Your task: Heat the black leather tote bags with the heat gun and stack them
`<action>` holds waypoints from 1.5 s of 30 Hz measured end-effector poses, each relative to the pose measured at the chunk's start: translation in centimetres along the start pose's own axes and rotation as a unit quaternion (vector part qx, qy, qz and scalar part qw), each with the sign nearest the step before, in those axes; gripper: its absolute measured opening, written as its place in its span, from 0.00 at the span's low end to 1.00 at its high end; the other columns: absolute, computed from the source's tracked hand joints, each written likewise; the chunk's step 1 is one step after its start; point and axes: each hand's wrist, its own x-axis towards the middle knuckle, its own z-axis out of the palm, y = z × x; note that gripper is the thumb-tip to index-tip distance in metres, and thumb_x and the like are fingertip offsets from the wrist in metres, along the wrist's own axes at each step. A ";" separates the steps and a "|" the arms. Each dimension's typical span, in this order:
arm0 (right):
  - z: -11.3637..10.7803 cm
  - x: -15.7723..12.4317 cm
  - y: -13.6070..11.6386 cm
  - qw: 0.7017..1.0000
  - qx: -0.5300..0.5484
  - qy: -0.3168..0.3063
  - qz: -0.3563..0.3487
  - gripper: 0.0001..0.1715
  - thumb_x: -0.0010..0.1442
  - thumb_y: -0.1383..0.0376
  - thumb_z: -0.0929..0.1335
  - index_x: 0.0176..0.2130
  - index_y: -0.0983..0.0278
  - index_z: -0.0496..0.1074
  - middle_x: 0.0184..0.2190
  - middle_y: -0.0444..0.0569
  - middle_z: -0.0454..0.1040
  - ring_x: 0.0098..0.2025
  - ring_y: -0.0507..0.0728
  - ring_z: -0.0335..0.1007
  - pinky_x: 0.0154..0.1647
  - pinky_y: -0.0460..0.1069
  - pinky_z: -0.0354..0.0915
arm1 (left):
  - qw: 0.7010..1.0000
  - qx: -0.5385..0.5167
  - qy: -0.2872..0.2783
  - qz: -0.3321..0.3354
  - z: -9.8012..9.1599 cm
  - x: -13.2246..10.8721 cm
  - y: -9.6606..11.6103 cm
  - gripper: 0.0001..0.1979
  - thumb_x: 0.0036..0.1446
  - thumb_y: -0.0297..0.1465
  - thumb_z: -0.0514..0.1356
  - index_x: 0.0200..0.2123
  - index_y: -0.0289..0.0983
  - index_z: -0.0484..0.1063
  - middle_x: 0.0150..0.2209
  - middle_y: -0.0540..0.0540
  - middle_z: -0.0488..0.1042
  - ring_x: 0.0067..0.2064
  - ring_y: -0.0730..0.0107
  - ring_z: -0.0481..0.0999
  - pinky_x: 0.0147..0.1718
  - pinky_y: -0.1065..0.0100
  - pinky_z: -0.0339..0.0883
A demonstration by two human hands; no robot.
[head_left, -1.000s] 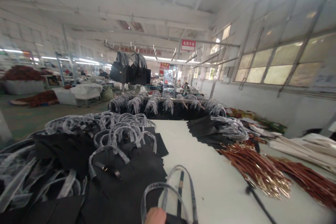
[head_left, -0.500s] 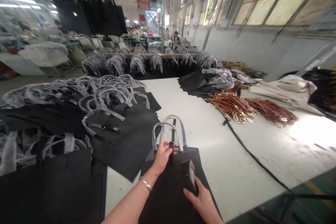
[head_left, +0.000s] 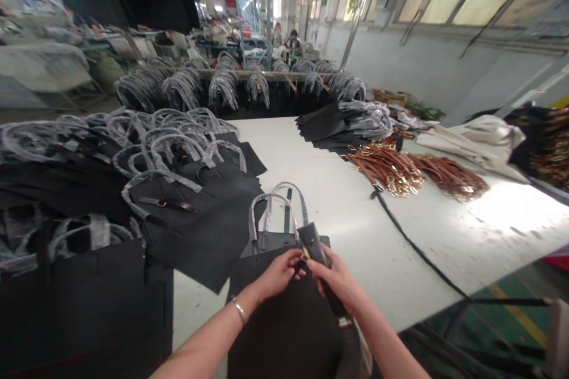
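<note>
A black tote bag (head_left: 275,331) lies flat in front of me, its two plastic-wrapped handles (head_left: 284,204) standing up at the far end. A narrow black strap (head_left: 288,213) shows between the handles. My left hand (head_left: 278,275) is closed in a pinch over the upper part of the bag, at a small gold-coloured metal piece (head_left: 305,256). My right hand (head_left: 340,278) is wrapped round a black oblong object (head_left: 313,240) whose kind I cannot make out. Its fingertips meet those of my left hand by the metal piece. The fingers partly cover what lies between them.
Black bags with wrapped handles (head_left: 173,142) pile up on the left of the white table (head_left: 275,142). Brown straps with gold clips (head_left: 391,169) lie at right, near more stacked bags (head_left: 329,124). A black cord (head_left: 418,243) crosses the table. Bags hang on a rail (head_left: 249,75) behind.
My left hand has moved from the strap near the handles down toward me. My right hand has brought the black object up and left, so both hands now meet. The view has tilted down.
</note>
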 end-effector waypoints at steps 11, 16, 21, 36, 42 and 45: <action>-2.9 -4.8 4.2 0.991 -0.037 -0.038 0.120 0.33 0.56 0.49 0.71 0.54 0.64 0.64 0.22 0.37 0.67 0.17 0.48 0.63 0.16 0.43 0.61 | 0.904 0.405 0.055 0.125 0.7 -5.3 -3.5 0.19 0.55 0.15 0.48 0.30 0.40 0.75 0.43 0.48 0.79 0.53 0.66 0.74 0.68 0.46 0.51; -4.0 -5.8 6.5 0.989 -0.018 0.043 0.138 0.29 0.56 0.49 0.71 0.49 0.64 0.65 0.23 0.36 0.66 0.17 0.48 0.62 0.16 0.44 0.61 | 0.792 0.538 0.289 -0.019 -2.8 -5.6 -2.9 0.13 0.61 0.26 0.55 0.48 0.34 0.72 0.55 0.35 0.70 0.58 0.54 0.69 0.61 0.50 0.61; -6.6 -7.2 7.7 0.976 0.029 0.169 0.131 0.25 0.54 0.49 0.73 0.43 0.62 0.66 0.22 0.37 0.67 0.18 0.48 0.63 0.17 0.44 0.61 | 0.725 0.584 0.272 -0.244 -6.4 -4.1 -1.5 0.35 0.48 0.45 0.70 0.53 0.28 0.66 0.50 0.30 0.73 0.52 0.44 0.74 0.47 0.56 0.70; -8.8 -15.0 10.0 0.961 0.043 0.162 0.218 0.35 0.57 0.46 0.71 0.56 0.62 0.62 0.24 0.39 0.70 0.19 0.49 0.65 0.19 0.45 0.61 | 0.753 0.514 0.212 -0.352 -9.4 -3.3 -0.8 0.24 0.52 0.48 0.64 0.44 0.35 0.70 0.43 0.33 0.79 0.46 0.42 0.79 0.36 0.59 0.69; -7.1 -20.0 12.0 0.939 0.121 0.120 0.298 0.32 0.57 0.45 0.70 0.51 0.63 0.65 0.23 0.40 0.72 0.17 0.48 0.64 0.18 0.44 0.59 | 0.759 0.527 0.214 -0.316 -9.6 -3.4 -1.6 0.21 0.53 0.46 0.64 0.43 0.37 0.69 0.42 0.36 0.79 0.45 0.43 0.79 0.34 0.61 0.68; -6.1 -20.1 12.8 0.937 0.146 0.108 0.298 0.30 0.57 0.46 0.71 0.48 0.64 0.66 0.23 0.41 0.72 0.17 0.48 0.63 0.18 0.43 0.58 | 0.765 0.532 0.203 -0.302 -9.9 -3.4 -1.9 0.20 0.54 0.45 0.64 0.42 0.37 0.69 0.40 0.38 0.79 0.43 0.47 0.79 0.33 0.63 0.66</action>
